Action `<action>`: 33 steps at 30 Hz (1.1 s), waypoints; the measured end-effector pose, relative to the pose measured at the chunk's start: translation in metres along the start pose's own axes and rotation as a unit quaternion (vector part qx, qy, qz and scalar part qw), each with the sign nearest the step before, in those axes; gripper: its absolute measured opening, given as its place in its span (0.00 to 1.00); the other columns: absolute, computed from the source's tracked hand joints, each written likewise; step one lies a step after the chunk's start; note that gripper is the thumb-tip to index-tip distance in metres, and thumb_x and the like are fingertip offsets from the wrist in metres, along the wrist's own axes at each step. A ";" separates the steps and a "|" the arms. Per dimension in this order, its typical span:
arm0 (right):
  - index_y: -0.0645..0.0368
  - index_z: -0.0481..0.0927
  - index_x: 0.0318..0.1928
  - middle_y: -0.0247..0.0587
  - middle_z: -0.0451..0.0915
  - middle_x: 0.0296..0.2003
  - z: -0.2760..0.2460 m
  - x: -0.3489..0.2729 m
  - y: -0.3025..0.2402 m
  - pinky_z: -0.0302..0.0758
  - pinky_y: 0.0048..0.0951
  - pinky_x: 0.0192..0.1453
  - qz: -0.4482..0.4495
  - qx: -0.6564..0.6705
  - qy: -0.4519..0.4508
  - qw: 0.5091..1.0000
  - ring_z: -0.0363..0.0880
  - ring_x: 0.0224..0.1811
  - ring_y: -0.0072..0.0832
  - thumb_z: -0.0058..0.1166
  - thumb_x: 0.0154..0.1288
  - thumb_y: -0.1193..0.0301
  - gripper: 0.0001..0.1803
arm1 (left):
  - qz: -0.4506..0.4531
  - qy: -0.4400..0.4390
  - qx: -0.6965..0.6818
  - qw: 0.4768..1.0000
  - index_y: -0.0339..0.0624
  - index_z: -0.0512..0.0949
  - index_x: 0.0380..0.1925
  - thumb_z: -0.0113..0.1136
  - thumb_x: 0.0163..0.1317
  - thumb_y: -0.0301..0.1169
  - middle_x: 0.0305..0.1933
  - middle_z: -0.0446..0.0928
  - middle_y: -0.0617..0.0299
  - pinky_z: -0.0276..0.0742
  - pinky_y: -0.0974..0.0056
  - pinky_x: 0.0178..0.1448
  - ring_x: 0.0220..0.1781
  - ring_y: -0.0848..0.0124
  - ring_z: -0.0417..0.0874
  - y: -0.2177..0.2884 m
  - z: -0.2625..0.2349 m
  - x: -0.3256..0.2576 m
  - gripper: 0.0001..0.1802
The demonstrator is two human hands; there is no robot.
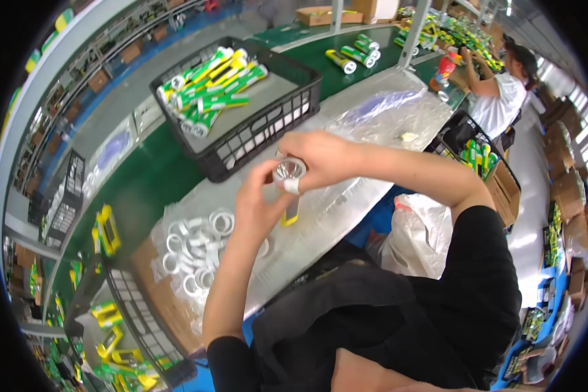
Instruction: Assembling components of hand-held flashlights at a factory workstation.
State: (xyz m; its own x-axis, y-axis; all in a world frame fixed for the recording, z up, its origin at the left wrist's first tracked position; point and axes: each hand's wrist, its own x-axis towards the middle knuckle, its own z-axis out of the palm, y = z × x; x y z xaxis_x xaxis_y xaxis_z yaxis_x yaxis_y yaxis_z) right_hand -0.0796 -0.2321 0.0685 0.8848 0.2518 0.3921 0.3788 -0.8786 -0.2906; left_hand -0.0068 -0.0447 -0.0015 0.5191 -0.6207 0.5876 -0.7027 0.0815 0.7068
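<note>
In front of my chest, a flashlight is held with its shiny round reflector end up; a bit of its yellow body shows below my fingers. My left hand grips it from the left with thumb and fingers. From the right, my right hand closes over the reflector end. A white band shows by the fingers just under the reflector; whether it belongs to a finger or to the flashlight I cannot tell. White plastic rings lie heaped beside my left forearm.
A black crate with green and yellow flashlights stands beyond my hands. Another crate of flashlights is at the lower left. More flashlights lie on the green conveyor. A co-worker sits at the far right.
</note>
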 end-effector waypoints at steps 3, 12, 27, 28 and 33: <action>0.62 0.76 0.44 0.45 0.75 0.30 -0.026 -0.019 -0.020 0.73 0.36 0.31 0.038 0.083 0.021 0.996 0.77 0.27 0.38 0.65 0.56 0.59 0.23 | -0.016 -0.040 -0.114 0.993 0.41 0.56 0.69 0.80 0.41 0.31 0.54 0.78 0.48 0.71 0.57 0.66 0.59 0.56 0.78 0.017 -0.009 0.002 0.56; 0.52 0.74 0.44 0.47 0.78 0.27 0.003 -0.046 0.040 0.73 0.42 0.28 0.037 -0.006 0.143 0.989 0.79 0.28 0.51 0.52 0.61 0.62 0.13 | -0.077 -0.162 0.012 0.984 0.41 0.70 0.54 0.67 0.52 0.43 0.42 0.81 0.43 0.78 0.46 0.46 0.42 0.44 0.83 -0.003 0.034 0.042 0.32; 0.62 0.79 0.44 0.38 0.78 0.30 0.031 -0.024 0.540 0.70 0.24 0.32 0.510 0.110 0.380 0.764 0.74 0.29 0.22 0.59 0.62 0.45 0.30 | -0.384 0.198 0.673 0.601 0.52 0.69 0.64 0.68 0.45 0.65 0.56 0.74 0.38 0.76 0.49 0.58 0.57 0.43 0.77 -0.221 -0.350 -0.059 0.48; 0.64 0.79 0.46 0.44 0.80 0.34 0.046 -0.025 0.565 0.73 0.29 0.37 0.490 -0.007 0.388 0.781 0.77 0.34 0.29 0.60 0.61 0.45 0.32 | -0.500 0.152 0.629 0.575 0.54 0.62 0.69 0.69 0.41 0.66 0.59 0.73 0.38 0.75 0.49 0.60 0.59 0.45 0.77 -0.215 -0.359 -0.051 0.56; 0.57 0.64 0.66 0.58 0.76 0.56 0.038 -0.071 0.724 0.71 0.43 0.59 0.369 -0.204 0.203 0.884 0.75 0.57 0.52 0.51 0.67 0.52 0.33 | -0.537 0.094 0.538 0.643 0.61 0.51 0.74 0.70 0.40 0.63 0.62 0.74 0.48 0.72 0.50 0.64 0.64 0.50 0.74 -0.267 -0.404 -0.087 0.61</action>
State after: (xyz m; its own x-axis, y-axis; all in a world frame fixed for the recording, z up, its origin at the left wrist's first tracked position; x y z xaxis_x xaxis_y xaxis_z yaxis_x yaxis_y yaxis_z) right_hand 0.1424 -0.8703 -0.2024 0.6489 -0.5438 0.5321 -0.4634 -0.8372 -0.2905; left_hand 0.3326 0.3027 -0.0825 0.9647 0.2449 0.0968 0.2327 -0.9649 0.1218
